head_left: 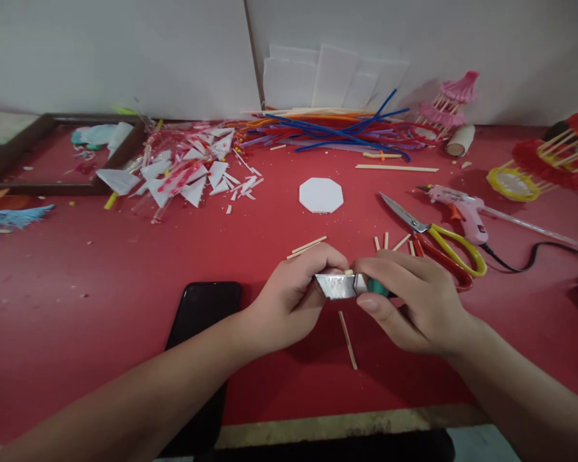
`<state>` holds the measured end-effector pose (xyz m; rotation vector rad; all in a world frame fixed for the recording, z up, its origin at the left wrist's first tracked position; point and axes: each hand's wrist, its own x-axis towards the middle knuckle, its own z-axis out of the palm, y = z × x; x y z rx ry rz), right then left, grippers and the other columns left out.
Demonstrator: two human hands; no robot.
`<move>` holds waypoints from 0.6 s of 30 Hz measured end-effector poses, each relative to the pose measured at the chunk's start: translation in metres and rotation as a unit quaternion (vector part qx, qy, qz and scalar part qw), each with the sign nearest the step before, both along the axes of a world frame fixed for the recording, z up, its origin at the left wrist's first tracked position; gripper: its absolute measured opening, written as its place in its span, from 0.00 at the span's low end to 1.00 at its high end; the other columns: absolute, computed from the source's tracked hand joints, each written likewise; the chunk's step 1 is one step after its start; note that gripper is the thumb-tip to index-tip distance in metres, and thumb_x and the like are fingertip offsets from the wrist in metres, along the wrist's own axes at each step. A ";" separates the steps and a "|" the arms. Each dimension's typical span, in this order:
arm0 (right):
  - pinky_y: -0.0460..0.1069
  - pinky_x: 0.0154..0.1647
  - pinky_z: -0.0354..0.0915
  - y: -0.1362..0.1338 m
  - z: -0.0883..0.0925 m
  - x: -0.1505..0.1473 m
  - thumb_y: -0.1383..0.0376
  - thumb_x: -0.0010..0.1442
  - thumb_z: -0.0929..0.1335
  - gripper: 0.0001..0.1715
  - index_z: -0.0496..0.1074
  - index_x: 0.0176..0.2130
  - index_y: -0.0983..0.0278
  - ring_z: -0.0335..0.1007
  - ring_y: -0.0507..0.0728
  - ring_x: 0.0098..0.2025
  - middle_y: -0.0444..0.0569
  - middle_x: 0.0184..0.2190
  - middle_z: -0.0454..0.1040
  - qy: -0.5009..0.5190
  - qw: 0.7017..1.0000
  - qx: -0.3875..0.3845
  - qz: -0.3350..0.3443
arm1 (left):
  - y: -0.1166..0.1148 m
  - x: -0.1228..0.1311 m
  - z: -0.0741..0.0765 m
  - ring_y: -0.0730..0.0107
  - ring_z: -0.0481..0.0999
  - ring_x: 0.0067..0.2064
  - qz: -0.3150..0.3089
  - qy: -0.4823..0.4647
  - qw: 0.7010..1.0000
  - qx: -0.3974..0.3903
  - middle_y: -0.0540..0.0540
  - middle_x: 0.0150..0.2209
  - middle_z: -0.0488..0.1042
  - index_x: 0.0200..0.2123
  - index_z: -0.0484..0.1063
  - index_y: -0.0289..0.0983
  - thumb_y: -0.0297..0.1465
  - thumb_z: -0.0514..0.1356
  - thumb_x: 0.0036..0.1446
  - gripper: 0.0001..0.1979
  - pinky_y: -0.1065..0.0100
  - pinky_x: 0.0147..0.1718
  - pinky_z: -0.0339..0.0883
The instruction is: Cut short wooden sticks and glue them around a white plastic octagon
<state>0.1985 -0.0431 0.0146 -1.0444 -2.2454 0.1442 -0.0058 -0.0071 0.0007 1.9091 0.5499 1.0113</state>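
Observation:
My right hand [414, 298] is closed around the green handle of a utility knife [336, 286], its wide blade pointing left. My left hand [296, 295] is closed in a pinch by the blade, with the pale tip of a small wooden stick [348, 272] showing just above the metal. Most of that stick is hidden by the fingers and blade. Below the hands a short wooden stick [347, 340] lies on the red table. Two more sticks [309, 244] lie behind my left hand, and several short pieces [386, 240] are behind my right.
A white foam octagon [320, 195] lies beyond the hands. Scissors [426, 231] and a pink glue gun [462, 208] are to the right. A black phone [207, 314] is at the left. Foam scraps [192, 189], pipe cleaners [337, 131] and a dark frame [29, 189] stand farther back.

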 end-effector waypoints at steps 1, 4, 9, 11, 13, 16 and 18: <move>0.46 0.27 0.61 0.000 0.000 0.000 0.58 0.69 0.63 0.12 0.70 0.41 0.64 0.63 0.51 0.26 0.45 0.27 0.70 0.003 1.000 -0.004 0.000 | 0.000 0.000 0.000 0.72 0.69 0.33 0.002 0.003 1.000 -0.001 0.49 0.33 0.71 0.39 0.66 0.39 0.19 0.54 0.60 0.09 0.70 0.33 0.64; 0.46 0.26 0.60 0.000 0.001 0.001 0.58 0.69 0.63 0.12 0.69 0.40 0.64 0.61 0.51 0.26 0.45 0.27 0.69 0.004 1.000 -0.011 -0.002 | -0.001 0.000 0.000 0.71 0.69 0.33 0.011 0.005 1.000 -0.010 0.48 0.33 0.71 0.39 0.66 0.39 0.21 0.54 0.62 0.08 0.69 0.33 0.65; 0.46 0.26 0.60 0.000 0.000 0.001 0.58 0.69 0.62 0.13 0.70 0.41 0.64 0.62 0.51 0.26 0.45 0.27 0.70 0.001 1.000 -0.015 -0.001 | -0.002 0.000 -0.001 0.72 0.69 0.32 0.004 -0.007 1.000 -0.019 0.49 0.33 0.71 0.40 0.66 0.39 0.21 0.54 0.63 0.07 0.71 0.32 0.64; 0.46 0.26 0.61 0.000 0.000 0.001 0.58 0.69 0.63 0.13 0.70 0.41 0.64 0.63 0.51 0.26 0.45 0.27 0.70 0.001 1.000 -0.021 0.001 | -0.002 0.000 -0.001 0.73 0.69 0.32 0.005 -0.009 1.000 -0.013 0.49 0.33 0.71 0.39 0.66 0.39 0.22 0.54 0.63 0.07 0.71 0.32 0.64; 0.46 0.26 0.61 0.001 0.000 0.002 0.58 0.69 0.63 0.13 0.70 0.40 0.64 0.63 0.50 0.26 0.45 0.27 0.70 0.004 1.000 -0.029 0.002 | -0.002 0.000 -0.001 0.73 0.69 0.33 0.009 -0.003 1.000 -0.007 0.49 0.33 0.71 0.39 0.66 0.39 0.22 0.54 0.64 0.07 0.71 0.33 0.64; 0.46 0.26 0.61 0.001 0.001 0.002 0.58 0.69 0.62 0.13 0.70 0.40 0.64 0.63 0.50 0.25 0.45 0.27 0.71 0.005 1.000 -0.030 -0.003 | -0.002 0.000 -0.002 0.73 0.68 0.32 0.008 -0.001 1.000 0.001 0.49 0.33 0.70 0.40 0.66 0.39 0.21 0.53 0.64 0.07 0.71 0.33 0.64; 0.46 0.26 0.61 0.001 0.001 0.002 0.58 0.69 0.62 0.13 0.70 0.40 0.64 0.65 0.51 0.26 0.46 0.27 0.72 0.005 1.000 -0.028 -0.012 | -0.002 0.001 -0.004 0.73 0.68 0.31 0.002 -0.012 1.000 0.005 0.49 0.33 0.69 0.40 0.66 0.39 0.22 0.52 0.66 0.07 0.71 0.32 0.64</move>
